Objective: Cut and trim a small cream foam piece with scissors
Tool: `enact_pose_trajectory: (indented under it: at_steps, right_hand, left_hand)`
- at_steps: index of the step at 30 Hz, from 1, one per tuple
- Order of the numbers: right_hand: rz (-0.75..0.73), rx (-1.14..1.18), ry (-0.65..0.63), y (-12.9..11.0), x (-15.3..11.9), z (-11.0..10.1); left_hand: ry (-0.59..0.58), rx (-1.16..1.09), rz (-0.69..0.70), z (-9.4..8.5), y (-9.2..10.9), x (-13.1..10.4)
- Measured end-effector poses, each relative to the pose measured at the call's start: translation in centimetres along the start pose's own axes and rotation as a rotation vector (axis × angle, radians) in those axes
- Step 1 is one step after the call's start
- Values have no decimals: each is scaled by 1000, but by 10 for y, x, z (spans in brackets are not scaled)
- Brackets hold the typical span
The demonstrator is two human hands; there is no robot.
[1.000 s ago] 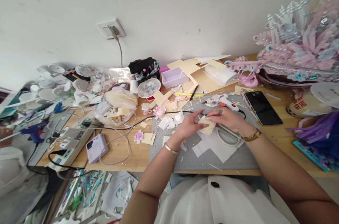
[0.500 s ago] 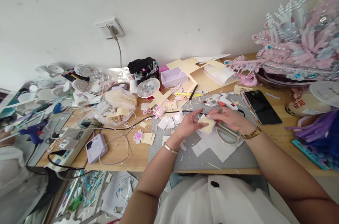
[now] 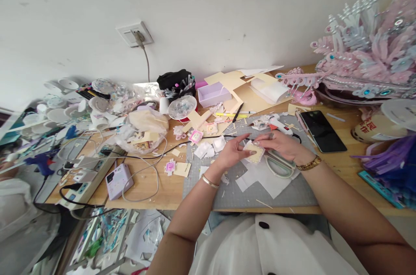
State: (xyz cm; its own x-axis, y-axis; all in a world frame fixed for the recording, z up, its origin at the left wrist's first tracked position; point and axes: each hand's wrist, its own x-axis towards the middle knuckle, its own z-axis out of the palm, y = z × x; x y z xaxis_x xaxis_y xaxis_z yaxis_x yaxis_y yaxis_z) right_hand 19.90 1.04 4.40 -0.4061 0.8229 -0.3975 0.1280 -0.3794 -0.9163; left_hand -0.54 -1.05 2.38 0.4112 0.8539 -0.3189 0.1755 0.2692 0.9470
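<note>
A small square cream-coloured craft piece with a white edge (image 3: 254,153) is held above the grey cutting mat (image 3: 224,197). My left hand (image 3: 234,151) grips its left side, thumb across the front. My right hand (image 3: 277,145) pinches its upper right edge, fingertips together. Beneath the hands lie sheets of white paper (image 3: 274,185). Scissors with pale green handles (image 3: 280,166) rest under my right hand, their blades hidden. White crumpled pieces (image 3: 204,150) lie left of my left hand. A white glue gun (image 3: 279,126) is just behind my right hand.
A phone (image 3: 322,131) and a lidded drink cup (image 3: 373,125) stand on the right, before a large pink beaded headdress (image 3: 367,63). Cream card (image 3: 242,93) and a lilac box (image 3: 213,94) are at the back. Leftward are a power strip (image 3: 87,179), cables and a co-worker's sleeve (image 3: 13,205).
Almost nothing differs. Both hands keep their hold on the cream square, which has shifted very slightly; the view has moved a little.
</note>
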Motion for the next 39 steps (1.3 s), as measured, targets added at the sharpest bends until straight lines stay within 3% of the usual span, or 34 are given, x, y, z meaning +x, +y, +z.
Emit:
enact_pose_trajectory:
  at_steps: [15, 27, 39]
  right_hand:
    - [-46, -82, 78, 3, 2, 4]
    - [50, 99, 4, 5, 4, -8]
    - [33, 45, -38, -1, 0, -3]
  left_hand:
    - [11, 18, 8, 0, 0, 1]
    - [-30, -58, 46, 0, -2, 1]
    - [-12, -33, 52, -1, -5, 2]
